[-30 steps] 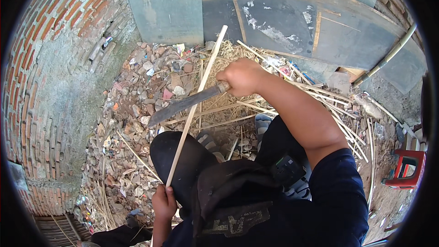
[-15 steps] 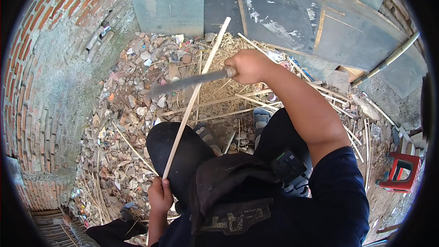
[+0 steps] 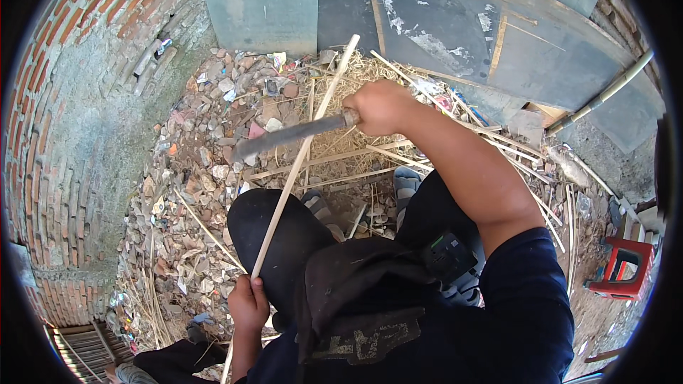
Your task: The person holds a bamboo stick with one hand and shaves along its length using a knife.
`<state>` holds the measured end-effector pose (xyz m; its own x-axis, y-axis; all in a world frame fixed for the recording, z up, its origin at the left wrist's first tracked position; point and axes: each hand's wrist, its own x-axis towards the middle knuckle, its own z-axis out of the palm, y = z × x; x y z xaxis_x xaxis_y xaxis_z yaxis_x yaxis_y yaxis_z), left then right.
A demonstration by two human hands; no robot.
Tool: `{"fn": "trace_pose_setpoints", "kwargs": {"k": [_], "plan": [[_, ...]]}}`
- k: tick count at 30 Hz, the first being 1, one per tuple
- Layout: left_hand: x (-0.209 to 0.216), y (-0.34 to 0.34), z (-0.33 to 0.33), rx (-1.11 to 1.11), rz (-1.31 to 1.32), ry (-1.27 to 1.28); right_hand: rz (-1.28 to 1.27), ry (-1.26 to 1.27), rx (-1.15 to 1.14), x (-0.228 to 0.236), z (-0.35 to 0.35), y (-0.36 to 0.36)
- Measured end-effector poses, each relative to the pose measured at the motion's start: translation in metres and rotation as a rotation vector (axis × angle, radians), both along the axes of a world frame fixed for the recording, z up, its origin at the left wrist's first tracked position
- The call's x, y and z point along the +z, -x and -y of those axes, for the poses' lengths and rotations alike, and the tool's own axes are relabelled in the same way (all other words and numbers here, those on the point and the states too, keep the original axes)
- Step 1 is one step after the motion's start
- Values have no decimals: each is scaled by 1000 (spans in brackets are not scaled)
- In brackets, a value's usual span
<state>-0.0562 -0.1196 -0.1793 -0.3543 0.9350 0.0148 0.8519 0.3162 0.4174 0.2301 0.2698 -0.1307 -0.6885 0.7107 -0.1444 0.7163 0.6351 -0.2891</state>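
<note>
Strip (image 3: 287, 199) pinched in left grip (image 3: 249, 305), seven o'clock; knife (image 3: 281, 138) clenched in right grip (image 3: 380, 107); knee (image 3: 255, 222) endangered by any slip.

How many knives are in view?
1: the knife is in the right hand, its blade crossing, in this view, the strip that the left hand holds. Others may be hidden among the rubble.

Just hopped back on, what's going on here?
A person's left hand grips a long pale strip, slanting up past the left knee. The right hand holds a long knife across it; whether they touch is unclear. Shavings lie on the ground beyond.
</note>
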Motion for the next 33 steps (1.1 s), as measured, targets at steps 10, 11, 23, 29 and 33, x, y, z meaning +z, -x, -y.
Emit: {"fn": "trace_pose_setpoints", "kwargs": {"k": [10,11,23,29,33], "plan": [[5,1,-5,-35,-117,8,-57,8,-269,-24,-29,-26],[5,0,-5,-15,-86,17,-108,43,-239,-19,-26,-22],[1,4,-11,-45,-160,-22,-4,-42,-320,-34,-40,-38],[6,0,-10,-26,-88,34,-155,-45,-163,-15,-17,-22],[6,-1,-13,-1,-94,46,100,-154,154,9,-3,-7]]}}
